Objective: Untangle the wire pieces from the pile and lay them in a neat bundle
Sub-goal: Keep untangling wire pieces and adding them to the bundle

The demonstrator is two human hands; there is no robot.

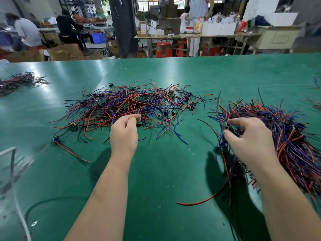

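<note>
Pile (132, 105) of tangled wire pieces sits mid-surface (156, 171), strands pointing every way; one bundle (293, 141) lies at right, strands mostly running far-left to near-right. Left hand (124, 136) fingers (134, 117) pinch one wire (141, 117) at the pile's near edge; right hand (251, 140) fingers (233, 121) grip the bundle.

Left hand (124, 134), right hand (250, 138): pinch grips

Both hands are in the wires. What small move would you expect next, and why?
Probably the left hand draws the wire it pinches out of the tangled pile, toward the bundle. The pinch is at the pile's near edge, and the right hand grips the bundle's edge.
</note>
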